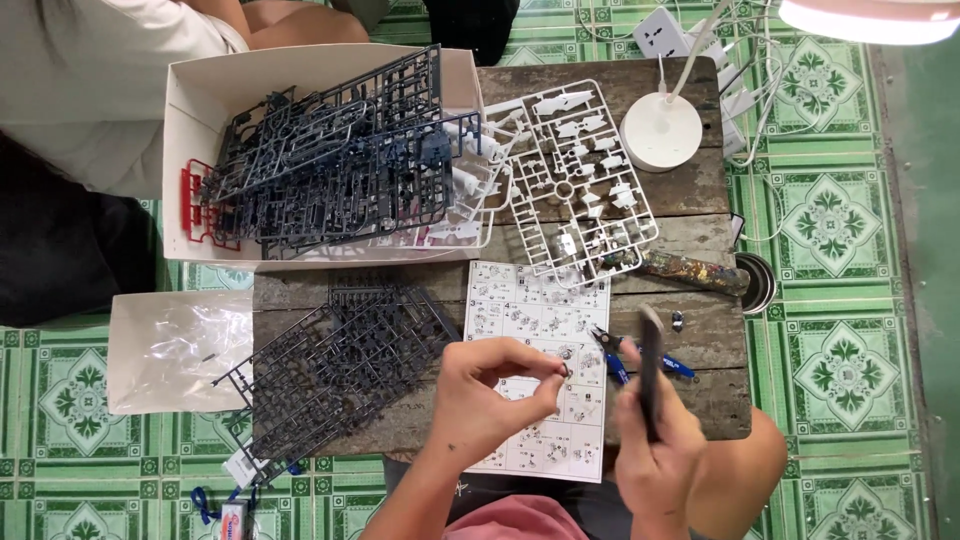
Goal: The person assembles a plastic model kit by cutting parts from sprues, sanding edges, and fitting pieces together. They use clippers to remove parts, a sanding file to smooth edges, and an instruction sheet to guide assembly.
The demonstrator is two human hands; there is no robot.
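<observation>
My left hand (490, 395) pinches a tiny dark model part (564, 371) between thumb and fingers, above the printed instruction sheet (535, 305). My right hand (650, 440) holds a long thin dark file-like tool (651, 365) upright, just right of the small part. Blue-handled nippers (625, 355) lie on the wooden table (690, 190) between the sheet and the tool. A dark grey parts frame (340, 370) lies left of my left hand. A white parts frame (575, 180) rests farther back on the table.
A white cardboard box (190, 90) at the back left holds several dark, white and red parts frames. A round white lamp base (661, 131) stands at the back right, with a power strip (665, 30) behind. A clear plastic bag (175, 350) lies left. Another person sits at the top left.
</observation>
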